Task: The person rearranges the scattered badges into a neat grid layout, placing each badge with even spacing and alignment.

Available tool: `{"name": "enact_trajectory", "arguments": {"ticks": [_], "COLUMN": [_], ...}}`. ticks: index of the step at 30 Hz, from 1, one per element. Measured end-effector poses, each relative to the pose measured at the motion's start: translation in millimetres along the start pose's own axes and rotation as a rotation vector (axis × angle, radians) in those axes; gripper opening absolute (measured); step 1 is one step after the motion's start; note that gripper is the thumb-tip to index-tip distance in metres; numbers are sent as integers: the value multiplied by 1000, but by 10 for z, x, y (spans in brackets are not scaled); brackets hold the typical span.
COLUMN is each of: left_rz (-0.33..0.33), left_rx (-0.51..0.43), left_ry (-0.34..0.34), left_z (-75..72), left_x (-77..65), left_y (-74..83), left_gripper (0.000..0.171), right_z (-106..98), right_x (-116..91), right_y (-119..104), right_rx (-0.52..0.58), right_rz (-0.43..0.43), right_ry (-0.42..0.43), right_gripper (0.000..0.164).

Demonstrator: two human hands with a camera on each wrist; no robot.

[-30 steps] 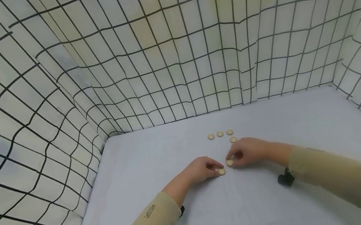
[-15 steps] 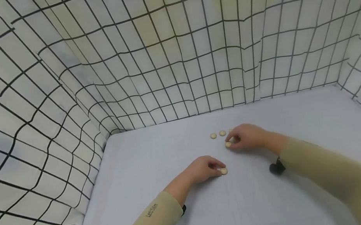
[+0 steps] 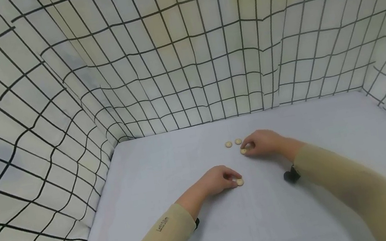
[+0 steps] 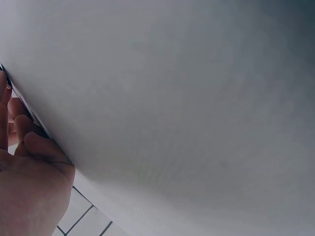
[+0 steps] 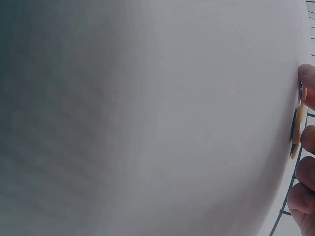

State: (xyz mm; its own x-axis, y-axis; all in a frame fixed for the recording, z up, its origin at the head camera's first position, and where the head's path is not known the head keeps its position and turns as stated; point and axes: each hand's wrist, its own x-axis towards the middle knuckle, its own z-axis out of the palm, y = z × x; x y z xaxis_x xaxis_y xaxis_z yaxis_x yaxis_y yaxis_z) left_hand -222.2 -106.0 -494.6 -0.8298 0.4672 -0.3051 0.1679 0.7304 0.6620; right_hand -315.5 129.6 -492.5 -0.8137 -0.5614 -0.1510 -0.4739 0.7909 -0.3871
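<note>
Several small round beige discs lie on the white tabletop. My left hand (image 3: 217, 180) pinches one disc (image 3: 239, 181) between thumb and fingertips near the middle of the table. Farther back, my right hand (image 3: 262, 142) holds another disc (image 3: 244, 151) by its edge with thumb and index finger. Just beyond its fingertips sit two more, a left disc (image 3: 229, 144) and a right disc (image 3: 238, 141). The right wrist view shows discs (image 5: 297, 125) edge-on beside the fingertips. In the left wrist view, curled fingers (image 4: 37, 142) hide whatever they hold.
White cloth covers the table (image 3: 168, 158). White walls with a black grid (image 3: 184, 67) enclose its back and sides. Both forearms wear beige sleeves (image 3: 166, 238), and a black wrist device (image 3: 292, 175) shows below the right wrist.
My right hand has carried its disc away from me, up to the back row, and now covers the other discs at the row's right end. The left hand stays with its disc.
</note>
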Motion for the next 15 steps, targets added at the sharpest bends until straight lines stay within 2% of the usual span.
{"name": "enact_trajectory", "arguments": {"ticks": [15], "left_rz": [-13], "left_rx": [0], "left_ry": [-4], "left_z": [1], "left_x": [-3], "left_y": [13], "left_gripper": [17], "right_z": [5], "right_x": [-6], "right_y": [-9], "right_rx": [15], "right_rz": [25], "right_ry": [-1], "right_gripper": [35]}}
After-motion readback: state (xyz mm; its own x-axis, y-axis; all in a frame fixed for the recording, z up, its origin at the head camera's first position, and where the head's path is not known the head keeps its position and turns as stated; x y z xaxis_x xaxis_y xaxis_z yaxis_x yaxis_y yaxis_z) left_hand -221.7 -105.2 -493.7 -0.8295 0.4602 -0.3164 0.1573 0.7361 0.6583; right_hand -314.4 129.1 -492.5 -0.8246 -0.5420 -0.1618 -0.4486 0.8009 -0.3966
